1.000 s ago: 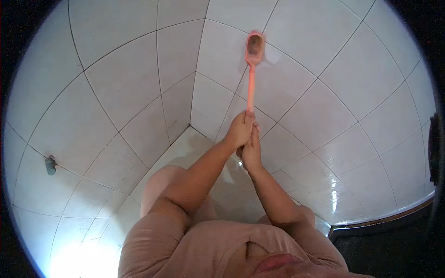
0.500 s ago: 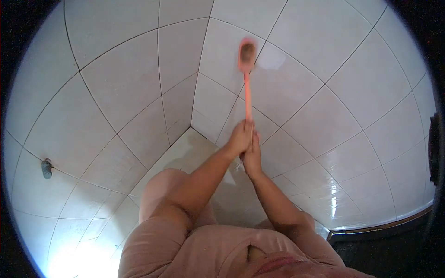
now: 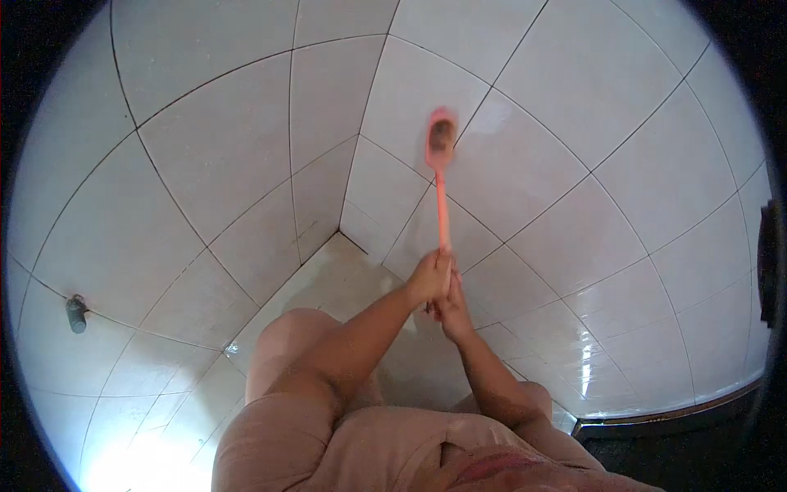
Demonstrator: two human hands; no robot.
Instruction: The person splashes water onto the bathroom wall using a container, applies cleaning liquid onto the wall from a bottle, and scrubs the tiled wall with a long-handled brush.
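A long-handled scrub brush (image 3: 443, 205) with a pink handle points away from me, its head against the tiled wall (image 3: 541, 180). The brush head is slightly blurred, with a brown patch in its middle. My left hand (image 3: 430, 276) is wrapped around the handle near its lower part. Just below and to the right, my right hand (image 3: 452, 310) is also closed on the handle. The two hands touch each other, and the handle's end is mostly hidden by them.
Two tiled walls meet in a corner (image 3: 339, 230) above a light floor (image 3: 344, 271). A small grey fitting (image 3: 75, 314) sticks out of the left wall. At lower right lies a dark area with a rim (image 3: 672, 414). Something dark (image 3: 769, 262) hangs at the right edge.
The brush head has moved down the wall, toward me. Both hands have come down with it, still around the handle.
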